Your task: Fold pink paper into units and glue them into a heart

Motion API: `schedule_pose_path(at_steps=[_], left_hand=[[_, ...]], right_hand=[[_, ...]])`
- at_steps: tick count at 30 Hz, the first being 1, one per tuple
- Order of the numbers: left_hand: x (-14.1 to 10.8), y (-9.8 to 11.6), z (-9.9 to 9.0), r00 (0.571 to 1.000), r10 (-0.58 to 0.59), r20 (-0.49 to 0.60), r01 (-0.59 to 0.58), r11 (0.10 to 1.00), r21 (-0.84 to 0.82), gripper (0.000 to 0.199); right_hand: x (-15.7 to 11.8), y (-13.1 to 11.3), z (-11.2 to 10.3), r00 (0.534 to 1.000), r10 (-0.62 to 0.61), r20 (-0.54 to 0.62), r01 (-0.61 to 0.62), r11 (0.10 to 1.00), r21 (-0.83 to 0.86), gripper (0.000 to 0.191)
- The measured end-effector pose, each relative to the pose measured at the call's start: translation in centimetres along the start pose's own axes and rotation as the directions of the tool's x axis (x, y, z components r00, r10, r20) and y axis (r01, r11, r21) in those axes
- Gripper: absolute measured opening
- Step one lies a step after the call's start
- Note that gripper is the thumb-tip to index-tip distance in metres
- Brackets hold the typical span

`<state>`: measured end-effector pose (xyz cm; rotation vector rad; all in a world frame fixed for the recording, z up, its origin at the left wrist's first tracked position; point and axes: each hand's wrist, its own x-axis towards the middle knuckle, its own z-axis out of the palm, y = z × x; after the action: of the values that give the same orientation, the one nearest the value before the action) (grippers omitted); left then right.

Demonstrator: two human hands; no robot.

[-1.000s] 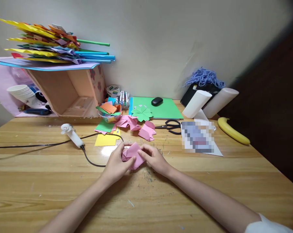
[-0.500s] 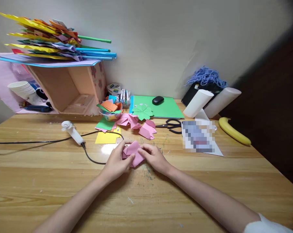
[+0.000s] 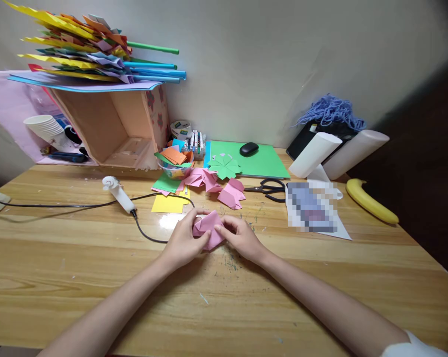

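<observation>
Just below the frame's centre, the left hand [image 3: 184,241] and right hand [image 3: 247,242] pinch a folded pink paper [image 3: 215,241] between thumbs and fingers from opposite sides, apparently to keep its creases closed, with black-handled scissors [image 3: 261,189] lying right of centre.

We see a whitish sleeve [image 3: 402,347] on the right arm [image 3: 320,296]. Left hand [image 3: 185,242] and right hand [image 3: 244,240] look bare to us.
</observation>
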<state>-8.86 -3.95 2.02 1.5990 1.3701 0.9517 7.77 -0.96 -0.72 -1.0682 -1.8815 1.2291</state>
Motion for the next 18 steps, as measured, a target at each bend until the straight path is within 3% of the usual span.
schedule_pose_path(at_steps=[6,11,18], left_hand=[[0.15,0.02,-0.17,1.0,-0.007,-0.012,0.007,1.0,-0.004,0.033],[0.03,-0.07,0.01,1.0,0.007,0.007,-0.007,1.0,-0.014,0.033],[0.01,-0.33,0.24,1.0,0.02,0.009,-0.02,1.0,0.019,0.037]], right_hand=[[0.11,-0.02,-0.25,1.0,-0.006,0.022,0.005,1.0,0.027,0.029],[-0.02,-0.29,-0.16,0.998,0.027,0.06,-0.027,1.0,0.012,0.022],[-0.1,-0.44,-0.12,1.0,0.0,0.018,0.0,0.999,-0.044,0.018]])
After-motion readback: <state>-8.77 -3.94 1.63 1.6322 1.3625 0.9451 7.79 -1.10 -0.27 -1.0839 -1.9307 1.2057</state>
